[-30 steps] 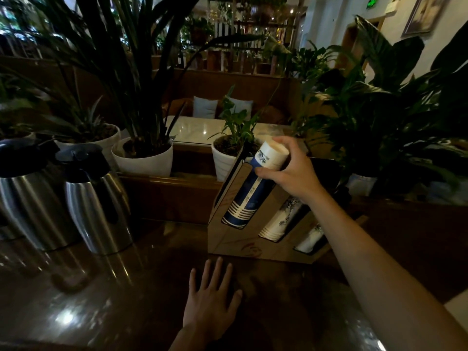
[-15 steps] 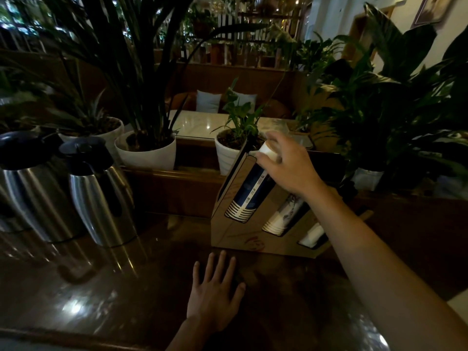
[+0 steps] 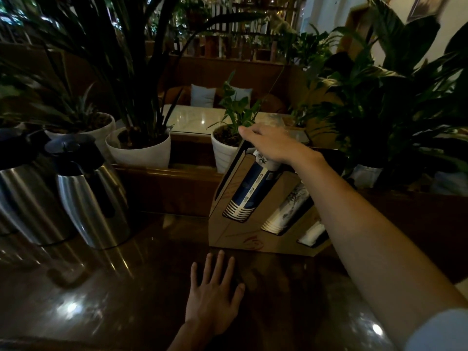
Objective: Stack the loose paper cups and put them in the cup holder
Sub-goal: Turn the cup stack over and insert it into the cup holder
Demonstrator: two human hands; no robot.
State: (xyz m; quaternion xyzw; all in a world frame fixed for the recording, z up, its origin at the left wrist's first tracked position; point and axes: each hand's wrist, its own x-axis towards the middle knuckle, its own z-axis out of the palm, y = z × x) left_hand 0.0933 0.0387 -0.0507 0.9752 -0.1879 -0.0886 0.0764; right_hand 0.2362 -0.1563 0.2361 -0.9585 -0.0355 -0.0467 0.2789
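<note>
Head view: blue cup stack [image 3: 249, 191] sits tilted in the leftmost slot of the cup holder [image 3: 235, 236], running toward 7 o'clock from the right hand [image 3: 273, 145]. Right hand: palm down, fingers straight, covering the stack's top. Left hand [image 3: 212, 300]: flat, fingers spread on the table [image 3: 101, 287], at the holder's 6 o'clock.

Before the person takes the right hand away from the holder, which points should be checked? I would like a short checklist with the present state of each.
1. Blue cup stack is in the left slot of the cup holder: ok.
2. Stack pushed fully down: cannot tell, its top is covered.
3. Right hand lies over the stack's top, fingers straight, not gripping: ok.
4. Left hand flat on the table, apart from the holder: ok.
5. Holder stands flat, not tipped: ok.
</note>
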